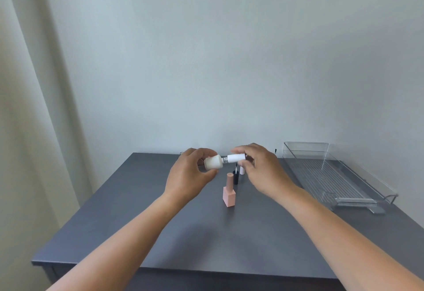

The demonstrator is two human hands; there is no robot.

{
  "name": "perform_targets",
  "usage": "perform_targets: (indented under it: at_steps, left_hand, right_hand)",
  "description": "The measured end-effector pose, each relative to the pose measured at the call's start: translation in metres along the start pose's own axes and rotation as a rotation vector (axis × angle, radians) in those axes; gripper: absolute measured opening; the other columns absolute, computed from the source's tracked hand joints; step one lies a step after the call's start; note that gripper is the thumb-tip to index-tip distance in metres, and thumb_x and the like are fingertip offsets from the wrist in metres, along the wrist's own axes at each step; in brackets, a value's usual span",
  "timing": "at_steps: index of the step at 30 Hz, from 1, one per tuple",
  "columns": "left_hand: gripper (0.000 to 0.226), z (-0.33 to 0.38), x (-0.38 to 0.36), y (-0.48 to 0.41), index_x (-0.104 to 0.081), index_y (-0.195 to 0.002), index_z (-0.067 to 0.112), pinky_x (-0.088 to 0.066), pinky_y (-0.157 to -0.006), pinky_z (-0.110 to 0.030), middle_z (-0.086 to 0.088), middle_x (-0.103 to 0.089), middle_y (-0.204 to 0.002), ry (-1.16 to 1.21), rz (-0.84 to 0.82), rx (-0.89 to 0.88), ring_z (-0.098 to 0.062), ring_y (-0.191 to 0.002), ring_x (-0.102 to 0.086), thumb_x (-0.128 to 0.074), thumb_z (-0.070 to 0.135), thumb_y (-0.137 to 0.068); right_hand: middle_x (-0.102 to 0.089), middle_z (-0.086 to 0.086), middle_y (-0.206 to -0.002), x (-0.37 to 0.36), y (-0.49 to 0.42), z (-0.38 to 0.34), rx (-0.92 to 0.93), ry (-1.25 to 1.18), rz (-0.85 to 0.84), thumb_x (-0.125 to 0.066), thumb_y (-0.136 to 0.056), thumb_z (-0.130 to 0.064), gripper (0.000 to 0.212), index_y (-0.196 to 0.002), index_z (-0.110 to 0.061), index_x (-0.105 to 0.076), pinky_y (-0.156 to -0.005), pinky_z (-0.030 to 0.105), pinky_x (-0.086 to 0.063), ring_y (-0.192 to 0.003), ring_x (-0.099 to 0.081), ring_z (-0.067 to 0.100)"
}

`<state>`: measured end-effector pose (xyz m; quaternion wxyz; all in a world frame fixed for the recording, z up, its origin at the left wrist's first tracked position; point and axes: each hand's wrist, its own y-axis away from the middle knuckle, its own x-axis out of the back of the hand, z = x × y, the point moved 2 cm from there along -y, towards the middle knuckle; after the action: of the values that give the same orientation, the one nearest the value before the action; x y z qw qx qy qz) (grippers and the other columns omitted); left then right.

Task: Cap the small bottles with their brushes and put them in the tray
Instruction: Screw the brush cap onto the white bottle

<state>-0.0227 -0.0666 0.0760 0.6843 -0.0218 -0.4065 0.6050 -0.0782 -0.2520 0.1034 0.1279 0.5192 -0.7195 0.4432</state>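
Observation:
My left hand (188, 176) grips a small white bottle (213, 162), held sideways above the table. My right hand (261, 166) pinches its white brush cap (236, 158), which sits at the bottle's threaded neck with a little silver thread still showing. Below them a pink square bottle (229, 192) stands capped on the grey table (160, 233). Just behind it stand a black cap or bottle (235, 177) with a thin brush sticking up and a pale pink-white piece (242, 171), partly hidden by my right hand. The clear tray (358, 176) lies at the right with nothing in it.
A wall rises right behind the table's far edge. A curtain (27, 130) hangs at the left. A small dark brush tip (274, 150) pokes up behind my right hand near the tray's far corner. The tray's near end reaches the table's right edge.

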Motion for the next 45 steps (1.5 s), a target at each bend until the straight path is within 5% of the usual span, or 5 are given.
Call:
perform_targets:
  at_steps: [7, 18, 28, 38, 45]
  left_hand:
    - [0.032, 0.009, 0.002, -0.002, -0.07, -0.102, 0.038, -0.04, -0.07, -0.001, 0.015, -0.065, -0.101, 0.085, -0.004, -0.012, 0.007, -0.089, -0.058, -0.078, 0.02, -0.077]
    - [0.033, 0.016, 0.007, 0.004, -0.071, -0.104, 0.036, -0.039, -0.069, -0.001, 0.013, -0.066, -0.099, 0.091, -0.035, -0.041, 0.009, -0.089, -0.057, -0.079, 0.018, -0.078]
    - [0.033, 0.014, 0.005, 0.006, -0.071, -0.104, 0.034, -0.039, -0.068, -0.001, 0.013, -0.066, -0.1, 0.102, -0.04, -0.028, 0.011, -0.086, -0.057, -0.079, 0.016, -0.077]
    - [0.032, 0.018, -0.001, 0.009, -0.071, -0.103, 0.038, -0.038, -0.069, -0.002, 0.015, -0.064, -0.094, 0.106, -0.05, -0.08, 0.01, -0.084, -0.055, -0.08, 0.025, -0.076]
    - [0.03, 0.013, 0.002, 0.007, -0.07, -0.1, 0.04, -0.039, -0.067, -0.003, 0.014, -0.065, -0.096, 0.087, -0.052, -0.063, 0.01, -0.083, -0.056, -0.078, 0.023, -0.077]
  right_hand:
    - [-0.074, -0.004, -0.073, 0.009, -0.004, 0.004, -0.143, -0.289, 0.011, -0.065, -0.09, -0.02, 0.007, -0.086, -0.025, -0.069, -0.054, 0.017, -0.046, -0.063, -0.065, 0.016]
    - [-0.066, -0.006, -0.053, 0.015, -0.006, 0.006, -0.192, -0.071, -0.009, -0.032, -0.079, -0.081, 0.072, -0.065, -0.017, -0.061, -0.055, 0.027, -0.04, -0.041, -0.052, 0.001]
    - [-0.074, -0.005, -0.069, 0.015, -0.004, 0.016, -0.112, -0.326, -0.07, -0.067, -0.088, -0.022, 0.003, -0.088, -0.025, -0.068, -0.06, 0.02, -0.045, -0.059, -0.062, 0.009]
    - [-0.055, -0.006, -0.041, 0.014, -0.002, 0.014, -0.195, -0.184, 0.007, -0.047, -0.086, -0.069, 0.064, -0.045, -0.02, -0.056, -0.047, 0.013, -0.036, -0.039, -0.049, 0.006]
    - [-0.072, -0.001, -0.085, 0.015, 0.002, 0.014, -0.141, -0.274, -0.15, -0.072, -0.079, -0.047, 0.036, -0.11, -0.033, -0.061, -0.072, 0.022, -0.046, -0.075, -0.064, 0.009]
